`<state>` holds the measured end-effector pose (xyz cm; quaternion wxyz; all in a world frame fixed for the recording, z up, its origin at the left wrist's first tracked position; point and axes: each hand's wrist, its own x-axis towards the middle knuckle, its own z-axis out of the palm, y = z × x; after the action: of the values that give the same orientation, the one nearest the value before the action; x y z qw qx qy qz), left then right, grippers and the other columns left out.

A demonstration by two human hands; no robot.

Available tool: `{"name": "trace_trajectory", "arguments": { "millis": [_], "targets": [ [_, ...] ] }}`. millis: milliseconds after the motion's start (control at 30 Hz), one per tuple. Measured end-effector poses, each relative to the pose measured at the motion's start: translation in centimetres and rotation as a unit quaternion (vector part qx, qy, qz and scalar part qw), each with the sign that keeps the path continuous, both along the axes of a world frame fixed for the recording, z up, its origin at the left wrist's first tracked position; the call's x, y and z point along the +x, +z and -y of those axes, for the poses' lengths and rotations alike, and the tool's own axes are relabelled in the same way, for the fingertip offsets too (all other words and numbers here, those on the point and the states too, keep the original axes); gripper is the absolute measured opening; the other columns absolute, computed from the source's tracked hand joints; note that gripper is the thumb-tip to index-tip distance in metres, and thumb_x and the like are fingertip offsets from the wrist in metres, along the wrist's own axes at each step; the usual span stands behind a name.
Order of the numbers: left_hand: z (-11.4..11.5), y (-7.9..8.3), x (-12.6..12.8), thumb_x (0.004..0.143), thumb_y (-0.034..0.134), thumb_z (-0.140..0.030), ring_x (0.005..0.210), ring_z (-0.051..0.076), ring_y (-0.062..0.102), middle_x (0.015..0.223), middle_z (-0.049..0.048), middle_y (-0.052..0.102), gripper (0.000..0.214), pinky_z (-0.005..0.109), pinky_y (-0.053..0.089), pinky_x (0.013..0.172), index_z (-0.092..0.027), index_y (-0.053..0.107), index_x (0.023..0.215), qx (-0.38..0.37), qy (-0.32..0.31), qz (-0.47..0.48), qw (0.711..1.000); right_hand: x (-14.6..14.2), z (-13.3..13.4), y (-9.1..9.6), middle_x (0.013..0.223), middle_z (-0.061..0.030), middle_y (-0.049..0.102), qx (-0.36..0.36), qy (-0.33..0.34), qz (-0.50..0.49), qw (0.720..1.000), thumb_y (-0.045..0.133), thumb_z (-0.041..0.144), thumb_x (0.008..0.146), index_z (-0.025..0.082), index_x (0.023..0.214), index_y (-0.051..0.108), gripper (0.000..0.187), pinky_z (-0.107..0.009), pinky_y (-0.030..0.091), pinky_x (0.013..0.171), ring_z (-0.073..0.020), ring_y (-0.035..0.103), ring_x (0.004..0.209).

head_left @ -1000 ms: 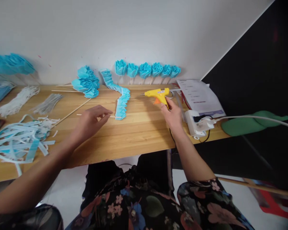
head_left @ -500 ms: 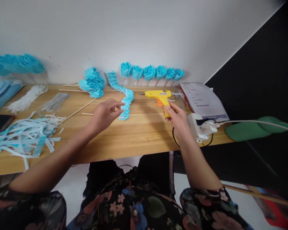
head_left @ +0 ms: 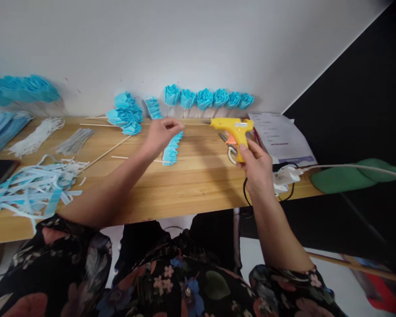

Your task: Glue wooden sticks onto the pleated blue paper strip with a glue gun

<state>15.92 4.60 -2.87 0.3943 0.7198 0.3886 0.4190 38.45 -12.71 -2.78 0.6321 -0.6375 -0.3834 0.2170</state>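
Observation:
My right hand is wrapped round the handle of a yellow hot glue gun, raised over the right of the table with its nozzle pointing left. Thumb and fingers of my left hand are pinched together over a pleated blue strip; anything between them is too small to make out. The strip lies on the table, its middle hidden by that hand. A thin wooden stick reaches from beneath my left forearm to the strip's near end.
Several blue crepe-like flowers on sticks lean along the wall, and more flowers lie left of the strip. Cut strips pile at left. A power strip, papers and scissors are at right.
My right hand has moved right with the glue gun, uncovering the scissors. My left hand has moved up and right, its fingers closing into a pinch.

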Motion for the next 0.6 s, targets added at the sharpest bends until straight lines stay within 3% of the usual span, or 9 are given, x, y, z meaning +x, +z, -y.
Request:
{"name": "trace_trajectory", "arguments": {
  "millis": [67, 133, 267, 400, 600],
  "targets": [
    [-1.0, 0.3, -0.5, 0.093, 0.069, -0.027, 0.081, 0.018, 0.063, 0.086, 0.0040, 0.072, 0.014, 0.032, 0.051, 0.078, -0.015, 0.075, 0.088, 0.046, 0.052, -0.024, 0.997, 0.5, 0.2, -0.4, 0.110, -0.0065, 0.077, 0.024, -0.037, 0.015, 0.999, 0.073, 0.051, 0.084, 0.028, 0.129, 0.079, 0.050, -0.026, 0.043, 0.051, -0.0154, 0.062, 0.074],
    [-1.2, 0.5, -0.9, 0.097, 0.065, -0.029, 0.092, 0.023, 0.066, 0.094, 0.0076, 0.075, 0.018, 0.037, 0.052, 0.088, -0.016, 0.077, 0.092, 0.127, 0.062, -0.115, 0.983, 0.6, 0.5, -0.9, 0.117, -0.0077, 0.077, 0.031, -0.051, 0.011, 0.998, 0.073, 0.052, 0.085, 0.029, 0.133, 0.077, 0.054, -0.025, 0.044, 0.052, -0.0171, 0.064, 0.078],
    [0.6, -0.1, -0.3, 0.102, 0.054, -0.023, 0.130, 0.035, 0.060, 0.138, 0.0162, 0.069, 0.026, 0.052, 0.043, 0.112, -0.016, 0.079, 0.106, 0.265, -0.025, -0.339, 0.902, 0.2, 1.3, -2.5, 0.114, -0.0069, 0.077, 0.019, -0.050, -0.024, 0.998, 0.074, 0.050, 0.085, 0.028, 0.133, 0.077, 0.053, -0.024, 0.044, 0.053, -0.0164, 0.063, 0.079],
    [1.7, -1.2, 1.1, 0.102, 0.048, -0.014, 0.148, 0.040, 0.046, 0.159, 0.0193, 0.054, 0.034, 0.059, 0.032, 0.123, -0.012, 0.078, 0.115, 0.284, -0.065, -0.455, 0.842, 0.2, 1.4, -4.3, 0.113, -0.0062, 0.076, 0.012, -0.069, -0.018, 0.997, 0.072, 0.049, 0.087, 0.027, 0.133, 0.076, 0.052, -0.024, 0.044, 0.053, -0.0149, 0.060, 0.074],
    [-0.1, -2.1, 2.2, 0.098, 0.048, -0.012, 0.145, 0.041, 0.048, 0.159, 0.0203, 0.054, 0.038, 0.065, 0.036, 0.121, -0.012, 0.080, 0.118, 0.301, -0.067, -0.510, 0.803, 0.8, 0.9, -5.7, 0.127, -0.0096, 0.075, 0.027, -0.090, 0.010, 0.996, 0.070, 0.048, 0.089, 0.025, 0.139, 0.072, 0.056, -0.031, 0.058, 0.070, -0.0220, 0.071, 0.097]
  ]
}}
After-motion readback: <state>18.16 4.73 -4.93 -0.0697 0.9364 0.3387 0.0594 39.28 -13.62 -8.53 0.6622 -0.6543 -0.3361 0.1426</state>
